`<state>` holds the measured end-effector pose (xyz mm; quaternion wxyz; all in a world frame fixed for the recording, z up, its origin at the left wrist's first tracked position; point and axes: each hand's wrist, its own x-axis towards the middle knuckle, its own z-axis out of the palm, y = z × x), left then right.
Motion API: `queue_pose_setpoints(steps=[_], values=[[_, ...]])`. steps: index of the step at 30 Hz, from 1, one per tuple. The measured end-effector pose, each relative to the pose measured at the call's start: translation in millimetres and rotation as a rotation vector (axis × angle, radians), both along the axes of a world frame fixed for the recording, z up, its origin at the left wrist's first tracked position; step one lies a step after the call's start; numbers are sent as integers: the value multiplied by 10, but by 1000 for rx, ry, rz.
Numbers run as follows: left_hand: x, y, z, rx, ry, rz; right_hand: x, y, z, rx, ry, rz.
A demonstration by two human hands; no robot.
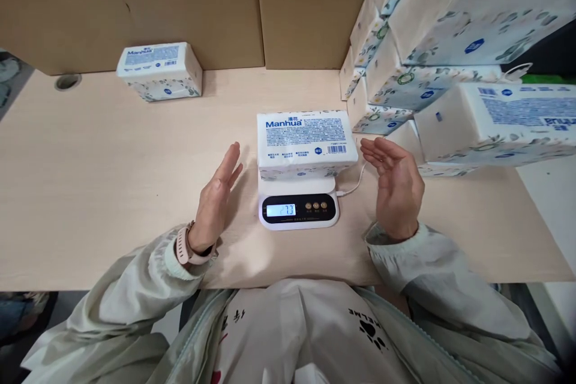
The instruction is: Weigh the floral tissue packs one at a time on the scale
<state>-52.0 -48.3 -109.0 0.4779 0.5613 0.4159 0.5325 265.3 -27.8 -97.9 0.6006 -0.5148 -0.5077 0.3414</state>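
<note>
At the near edge of the table [135,180], pale sleeves [130,288] reach forward. A pink watch [182,246] is on the left wrist. The left hand [213,207] is wide open, fingers straight, with nothing in it, near the left side of a white scale [299,224]. The right hand [398,192] is open too, fingers a little bent and holding nothing, just beside the right end of a Manhua pack [306,144]. That pack lies on top of the scale, between the 2 hands. The scale's small screen [281,210] is lit up. A white cord [344,193] comes out of its right side. Farther off to the right, more packs [450,18] are piled up. Near the back on the left, 1 other pack [162,72] sits close to a round hole [68,82]. At the very back stands brown cardboard [180,0].
</note>
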Motion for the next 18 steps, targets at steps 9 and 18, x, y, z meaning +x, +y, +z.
queue_pose_setpoints(steps=[9,18], values=[[-22,4,-23,16,0,-20,-21,-48,-12,8,81,60],[-74,30,-82,86,55,-71,-12,-24,-62,28,80,31]])
